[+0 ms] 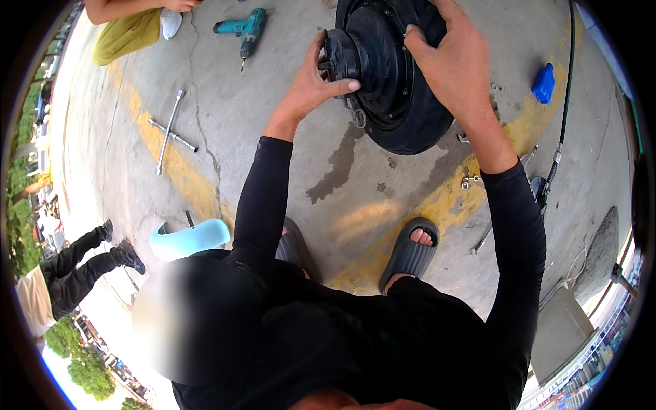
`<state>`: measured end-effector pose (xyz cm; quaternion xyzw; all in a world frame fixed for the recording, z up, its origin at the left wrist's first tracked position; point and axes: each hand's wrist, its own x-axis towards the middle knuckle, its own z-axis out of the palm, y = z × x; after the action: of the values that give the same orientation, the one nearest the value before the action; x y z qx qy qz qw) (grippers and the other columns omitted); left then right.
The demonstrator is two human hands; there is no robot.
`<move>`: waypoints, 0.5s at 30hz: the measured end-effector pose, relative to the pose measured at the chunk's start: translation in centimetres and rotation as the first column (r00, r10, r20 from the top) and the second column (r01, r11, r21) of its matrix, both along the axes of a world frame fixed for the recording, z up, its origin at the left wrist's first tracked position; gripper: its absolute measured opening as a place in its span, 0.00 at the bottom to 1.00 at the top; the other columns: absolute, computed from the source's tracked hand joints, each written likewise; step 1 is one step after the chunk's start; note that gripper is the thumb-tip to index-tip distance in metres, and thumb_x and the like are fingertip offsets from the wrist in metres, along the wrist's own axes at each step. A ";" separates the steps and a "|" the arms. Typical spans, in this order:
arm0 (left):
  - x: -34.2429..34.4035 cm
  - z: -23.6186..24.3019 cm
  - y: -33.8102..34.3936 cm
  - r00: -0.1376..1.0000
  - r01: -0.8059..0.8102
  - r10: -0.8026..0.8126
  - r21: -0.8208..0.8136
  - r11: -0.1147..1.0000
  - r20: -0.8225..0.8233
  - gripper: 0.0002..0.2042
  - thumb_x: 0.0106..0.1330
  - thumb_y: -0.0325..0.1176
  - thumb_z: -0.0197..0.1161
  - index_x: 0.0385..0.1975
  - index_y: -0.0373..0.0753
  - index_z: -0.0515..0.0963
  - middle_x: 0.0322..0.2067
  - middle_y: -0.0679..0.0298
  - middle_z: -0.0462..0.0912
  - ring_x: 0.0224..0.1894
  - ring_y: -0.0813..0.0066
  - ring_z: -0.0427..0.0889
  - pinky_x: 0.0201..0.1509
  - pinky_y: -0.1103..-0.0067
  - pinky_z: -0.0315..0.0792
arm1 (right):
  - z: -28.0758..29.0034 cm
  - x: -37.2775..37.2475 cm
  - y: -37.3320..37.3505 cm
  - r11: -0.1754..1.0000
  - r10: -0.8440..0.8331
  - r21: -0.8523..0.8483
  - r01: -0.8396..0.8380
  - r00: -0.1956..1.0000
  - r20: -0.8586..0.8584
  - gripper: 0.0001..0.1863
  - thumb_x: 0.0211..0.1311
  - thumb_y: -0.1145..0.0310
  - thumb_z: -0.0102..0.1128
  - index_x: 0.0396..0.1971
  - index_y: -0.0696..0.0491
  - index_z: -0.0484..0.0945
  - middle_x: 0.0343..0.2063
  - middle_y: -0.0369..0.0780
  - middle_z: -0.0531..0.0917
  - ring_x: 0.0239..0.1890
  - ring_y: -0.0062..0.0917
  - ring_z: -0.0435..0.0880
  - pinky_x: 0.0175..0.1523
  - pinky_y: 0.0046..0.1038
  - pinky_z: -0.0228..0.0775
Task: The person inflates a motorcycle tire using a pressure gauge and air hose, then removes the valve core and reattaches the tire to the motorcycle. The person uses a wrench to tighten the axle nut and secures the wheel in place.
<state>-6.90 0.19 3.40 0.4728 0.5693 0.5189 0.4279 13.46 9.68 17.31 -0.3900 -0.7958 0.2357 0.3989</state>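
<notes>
A black wheel with a tyre and a dark hub motor [400, 102] stands upright on the concrete floor in front of me. My left hand [316, 80] grips the round hub cap on the wheel's left face, thumb lying across it. My right hand [451, 58] rests over the top of the hub and tyre, fingers curled onto the rim. Both forearms are in black sleeves. My feet in dark slippers [408, 253] stand just below the wheel.
A teal cordless drill [244, 29] and a cross wrench [171, 131] lie to the left. A blue bottle [544, 82], a black hose [564, 96] and small spanners and nuts [471, 181] lie right. Another person in olive clothing [126, 31] crouches top left; someone walks lower left.
</notes>
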 end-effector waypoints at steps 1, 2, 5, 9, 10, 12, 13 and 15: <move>-0.2 -0.5 0.3 0.994 0.020 -0.012 0.067 0.998 -0.108 0.64 0.44 0.51 0.84 0.78 0.36 0.46 0.75 0.48 0.53 0.73 0.49 0.62 0.75 0.61 0.62 | -0.4 0.2 0.1 0.999 -0.002 0.033 0.003 1.000 -0.005 0.27 0.53 0.73 0.65 0.56 0.62 0.76 0.51 0.56 0.81 0.55 0.51 0.81 0.62 0.39 0.72; -0.5 -1.4 0.8 0.976 0.048 -0.019 0.131 0.990 -0.215 0.65 0.42 0.51 0.85 0.78 0.37 0.46 0.75 0.49 0.53 0.74 0.49 0.62 0.75 0.61 0.62 | -0.9 0.3 0.3 0.998 -0.006 0.066 0.006 1.000 -0.010 0.27 0.53 0.73 0.65 0.56 0.62 0.76 0.51 0.56 0.82 0.55 0.51 0.81 0.62 0.39 0.73; -1.6 -1.7 1.1 0.951 0.065 -0.004 0.186 0.980 -0.310 0.65 0.43 0.54 0.84 0.77 0.37 0.47 0.74 0.50 0.56 0.72 0.52 0.64 0.73 0.61 0.65 | -1.4 -0.4 0.6 0.995 -0.015 0.098 0.018 1.000 -0.027 0.27 0.53 0.72 0.65 0.56 0.61 0.76 0.51 0.56 0.82 0.54 0.52 0.82 0.61 0.40 0.74; 1.8 -1.7 0.6 0.933 -0.303 0.315 -0.090 0.949 0.175 0.61 0.51 0.63 0.77 0.76 0.32 0.49 0.69 0.47 0.64 0.68 0.54 0.69 0.70 0.66 0.66 | 0.0 -1.4 0.2 0.996 -0.084 0.026 0.082 0.992 0.091 0.27 0.54 0.71 0.65 0.56 0.60 0.77 0.51 0.56 0.82 0.52 0.53 0.82 0.59 0.42 0.75; 2.7 -1.6 0.7 0.877 -0.383 0.420 -0.187 0.905 0.235 0.59 0.54 0.68 0.73 0.75 0.32 0.51 0.68 0.47 0.66 0.67 0.55 0.71 0.69 0.68 0.65 | 0.0 -1.7 0.2 0.996 -0.083 0.038 0.080 0.993 0.085 0.27 0.54 0.71 0.65 0.56 0.60 0.77 0.51 0.56 0.82 0.52 0.53 0.82 0.59 0.42 0.75; 2.5 -0.1 0.8 0.872 -0.212 0.307 -0.271 0.939 0.380 0.58 0.56 0.70 0.69 0.75 0.32 0.51 0.68 0.49 0.66 0.68 0.56 0.70 0.71 0.65 0.61 | -0.2 -2.1 0.1 0.996 -0.072 0.058 0.067 0.994 0.082 0.27 0.53 0.70 0.64 0.56 0.60 0.77 0.52 0.56 0.82 0.52 0.52 0.82 0.59 0.42 0.75; 2.6 0.6 0.7 0.852 -0.122 0.256 -0.303 0.945 0.456 0.57 0.57 0.71 0.67 0.75 0.32 0.52 0.68 0.50 0.66 0.68 0.56 0.69 0.72 0.63 0.59 | -0.4 -2.2 0.1 0.994 -0.073 0.085 0.066 0.994 0.079 0.28 0.53 0.70 0.64 0.56 0.60 0.76 0.52 0.55 0.81 0.53 0.52 0.82 0.59 0.42 0.75; 2.8 1.1 -0.1 0.871 -0.054 0.204 -0.324 0.944 0.448 0.54 0.59 0.71 0.65 0.74 0.34 0.54 0.69 0.51 0.66 0.69 0.57 0.67 0.73 0.54 0.54 | -0.6 -2.3 0.3 0.988 -0.076 0.142 0.066 0.995 0.068 0.28 0.53 0.70 0.64 0.57 0.60 0.76 0.54 0.55 0.81 0.53 0.52 0.81 0.60 0.42 0.75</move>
<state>-4.10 0.13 4.51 0.2206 0.5497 0.5536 0.5854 11.13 9.95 16.67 -0.3975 -0.8099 0.1508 0.4041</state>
